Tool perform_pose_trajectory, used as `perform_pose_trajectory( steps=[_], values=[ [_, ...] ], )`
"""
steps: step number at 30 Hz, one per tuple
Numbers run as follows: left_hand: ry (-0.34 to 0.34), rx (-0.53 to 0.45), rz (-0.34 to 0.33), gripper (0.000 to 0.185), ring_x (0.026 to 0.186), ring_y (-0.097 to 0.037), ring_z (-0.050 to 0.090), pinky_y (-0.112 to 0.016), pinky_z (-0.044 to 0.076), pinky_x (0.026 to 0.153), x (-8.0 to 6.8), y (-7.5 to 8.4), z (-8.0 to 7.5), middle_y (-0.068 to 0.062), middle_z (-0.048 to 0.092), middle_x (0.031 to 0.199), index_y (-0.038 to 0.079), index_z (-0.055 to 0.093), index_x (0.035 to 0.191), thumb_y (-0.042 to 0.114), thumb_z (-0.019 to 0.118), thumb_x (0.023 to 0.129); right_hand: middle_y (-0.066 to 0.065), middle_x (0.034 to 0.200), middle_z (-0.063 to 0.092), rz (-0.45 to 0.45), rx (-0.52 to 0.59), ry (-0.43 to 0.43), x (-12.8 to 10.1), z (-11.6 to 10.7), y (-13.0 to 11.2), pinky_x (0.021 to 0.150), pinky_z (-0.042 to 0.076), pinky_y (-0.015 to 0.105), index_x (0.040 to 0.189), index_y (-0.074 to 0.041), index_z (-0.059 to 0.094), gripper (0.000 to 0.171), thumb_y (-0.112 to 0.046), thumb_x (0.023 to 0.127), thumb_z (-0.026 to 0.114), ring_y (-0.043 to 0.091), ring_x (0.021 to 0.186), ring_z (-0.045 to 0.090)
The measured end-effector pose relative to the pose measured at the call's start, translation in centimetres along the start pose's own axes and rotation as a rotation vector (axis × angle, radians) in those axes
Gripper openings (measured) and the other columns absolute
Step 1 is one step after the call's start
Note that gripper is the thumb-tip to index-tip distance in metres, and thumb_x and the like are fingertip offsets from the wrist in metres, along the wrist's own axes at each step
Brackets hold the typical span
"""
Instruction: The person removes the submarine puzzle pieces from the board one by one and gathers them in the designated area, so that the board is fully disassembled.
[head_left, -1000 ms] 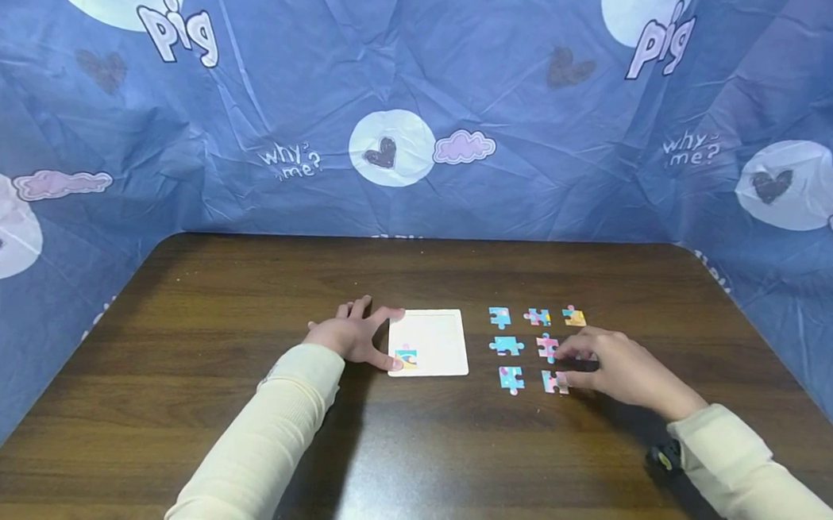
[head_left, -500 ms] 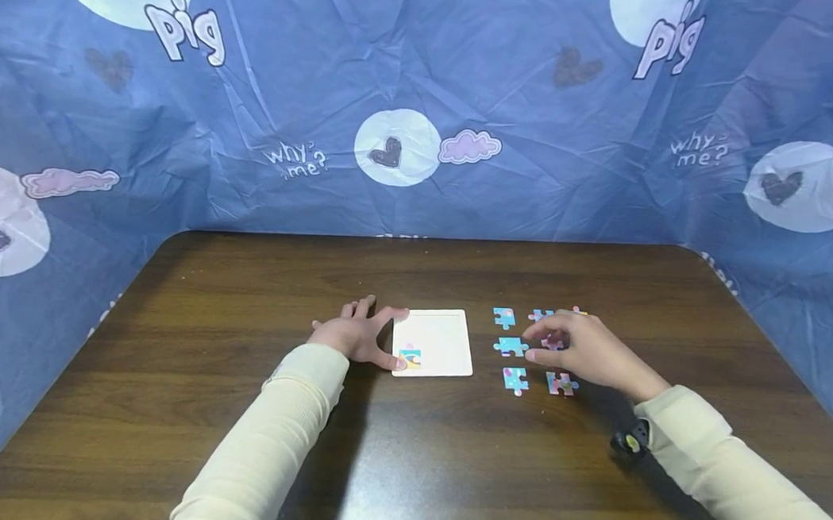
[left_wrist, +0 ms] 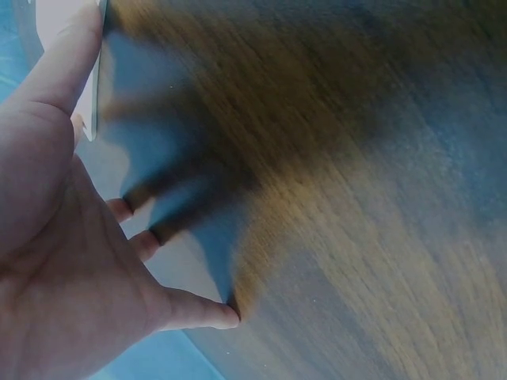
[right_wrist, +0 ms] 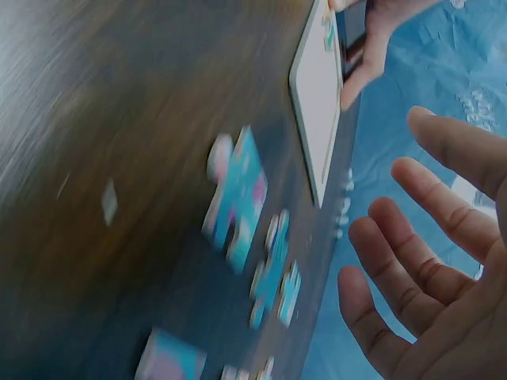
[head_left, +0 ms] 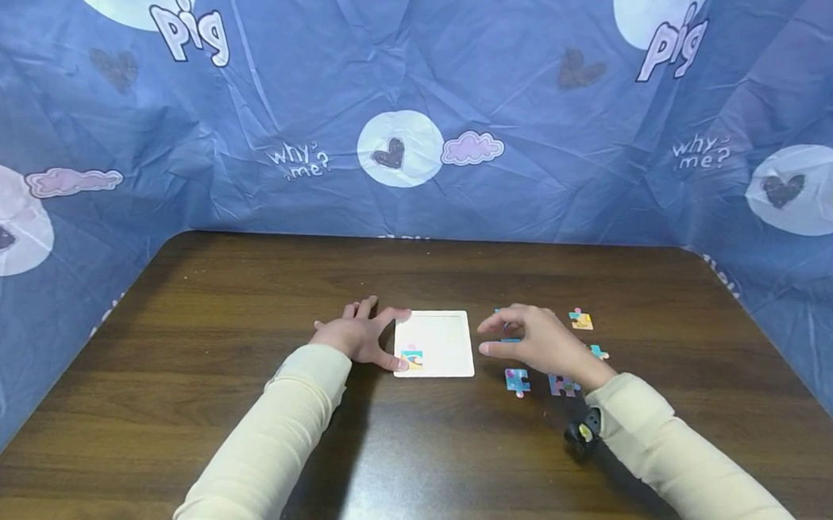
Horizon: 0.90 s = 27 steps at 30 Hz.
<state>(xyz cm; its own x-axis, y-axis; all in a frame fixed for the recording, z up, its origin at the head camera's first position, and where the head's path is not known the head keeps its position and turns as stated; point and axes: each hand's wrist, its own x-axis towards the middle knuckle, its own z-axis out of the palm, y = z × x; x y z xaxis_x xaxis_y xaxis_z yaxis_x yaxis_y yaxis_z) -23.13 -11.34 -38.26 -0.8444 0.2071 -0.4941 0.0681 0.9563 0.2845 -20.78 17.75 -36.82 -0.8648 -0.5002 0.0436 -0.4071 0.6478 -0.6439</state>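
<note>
Fingers of the right hand [head_left: 536, 345] hang spread and empty over loose turquoise-and-pink cardboard puzzle pieces [head_left: 516, 379] beside the white square puzzle tray [head_left: 448, 333]. Left hand [head_left: 354, 336] lies flat, thumb and forefinger bracing the tray's left edge; maintain this brace and lower each piece level.

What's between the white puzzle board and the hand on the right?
Just bare brown table. In the head view, the right hand hovers beside the white board, fingers pointing toward it; the loose puzzle pieces lie under and behind it.

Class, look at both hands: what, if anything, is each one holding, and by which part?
Neither grips anything. The left hand rests its thumb and forefinger against the left edge of the white puzzle tray. The right hand hovers open and empty above the loose pieces.
</note>
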Motion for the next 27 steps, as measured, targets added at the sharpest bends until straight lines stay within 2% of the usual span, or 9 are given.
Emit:
perform_pose_trajectory(
  steps=[6, 11, 15, 22, 27],
  values=[
    [-0.002, 0.012, -0.009, 0.089, 0.155, -0.038, 0.004, -0.081, 0.01, 0.109, -1.4, 0.8, -0.8, -0.013, 0.002, 0.17, 0.04, 0.023, 0.161, 0.052, 0.075, 0.089, 0.006, 0.11, 0.071, -0.004, -0.003, -0.043, 1.5, 1.7, -1.5, 0.091, 0.053, 0.047, 0.113, -0.009, 0.075, 0.028, -0.025, 0.09, 0.079, 0.025, 0.101, 0.066],
    [0.003, 0.023, -0.006, 0.089, 0.155, -0.039, 0.005, -0.079, 0.013, 0.11, -1.6, 0.9, -0.8, -0.014, 0.003, 0.17, 0.04, 0.023, 0.16, 0.053, 0.075, 0.089, 0.003, 0.108, 0.071, 0.002, -0.005, -0.094, 2.8, 2.9, -2.8, 0.085, 0.053, 0.04, 0.112, -0.008, 0.076, 0.027, -0.024, 0.09, 0.079, 0.022, 0.098, 0.065],
    [0.007, 0.027, 0.001, 0.09, 0.155, -0.04, 0.006, -0.081, 0.013, 0.108, -1.5, 0.6, -0.8, -0.014, 0.003, 0.17, 0.041, 0.023, 0.16, 0.056, 0.075, 0.088, 0.002, 0.105, 0.071, -0.01, -0.042, -0.119, 3.8, 4.0, -3.7, 0.08, 0.052, 0.036, 0.111, -0.009, 0.077, 0.026, -0.023, 0.089, 0.08, 0.019, 0.093, 0.063],
    [0.0, 0.021, 0.006, 0.094, 0.155, -0.039, 0.004, -0.084, 0.009, 0.105, -0.3, 0.0, -0.3, -0.013, 0.001, 0.17, 0.045, 0.023, 0.159, 0.06, 0.076, 0.084, 0.001, 0.104, 0.073, -0.033, -0.105, -0.135, 5.0, 5.3, -4.9, 0.078, 0.051, 0.034, 0.109, -0.011, 0.078, 0.025, -0.024, 0.087, 0.082, 0.018, 0.089, 0.062],
    [0.008, 0.029, 0.007, 0.096, 0.155, -0.039, 0.002, -0.084, 0.009, 0.105, 0.6, -0.5, 0.1, -0.012, -0.002, 0.171, 0.047, 0.021, 0.159, 0.061, 0.077, 0.083, 0.001, 0.097, 0.07, -0.02, -0.203, -0.142, 5.4, 6.2, -5.5, 0.071, 0.049, 0.031, 0.106, -0.013, 0.08, 0.026, -0.025, 0.084, 0.085, 0.014, 0.081, 0.056]
  ],
)
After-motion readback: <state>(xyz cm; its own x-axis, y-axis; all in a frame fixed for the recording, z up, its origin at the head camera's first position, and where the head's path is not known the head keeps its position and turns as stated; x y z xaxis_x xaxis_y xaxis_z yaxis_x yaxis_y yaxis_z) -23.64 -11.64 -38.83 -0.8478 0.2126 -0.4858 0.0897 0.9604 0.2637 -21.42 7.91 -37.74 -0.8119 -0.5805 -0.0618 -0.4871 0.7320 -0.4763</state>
